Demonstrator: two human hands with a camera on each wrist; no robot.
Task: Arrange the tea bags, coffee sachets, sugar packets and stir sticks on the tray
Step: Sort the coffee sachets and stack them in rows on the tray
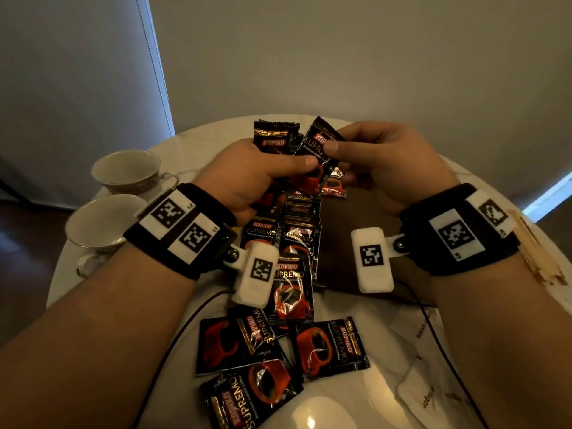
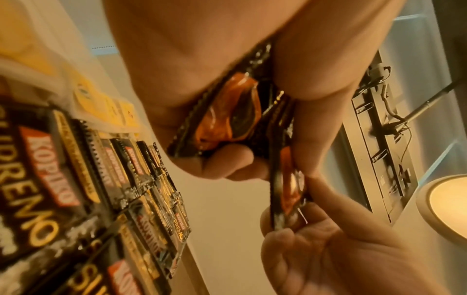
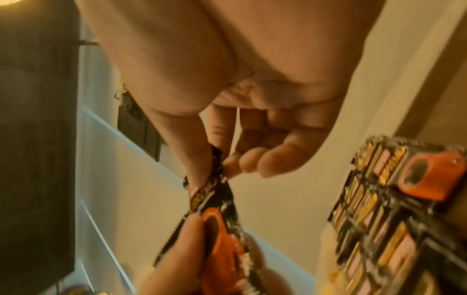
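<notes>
1. The round white table (image 1: 340,407) lies under both hands, with loose coffee sachets (image 1: 329,346) nearer the person than the grip.
2. The dark tray (image 1: 365,230) sits just below the grip; a row of sachets (image 1: 297,239) overlaps along its left side.
3. The left hand (image 1: 247,174) clenches a small stack of sachets (image 1: 275,139).
4. The right hand (image 1: 387,159) pinches one sachet (image 1: 315,153) at its top edge. To place it well, I judge it should be drawn free and laid overlapping the row.

Coffee sachets (image 1: 301,345) — black, red cups, gold lettering; tray (image 1: 356,243) dark brown.
</notes>
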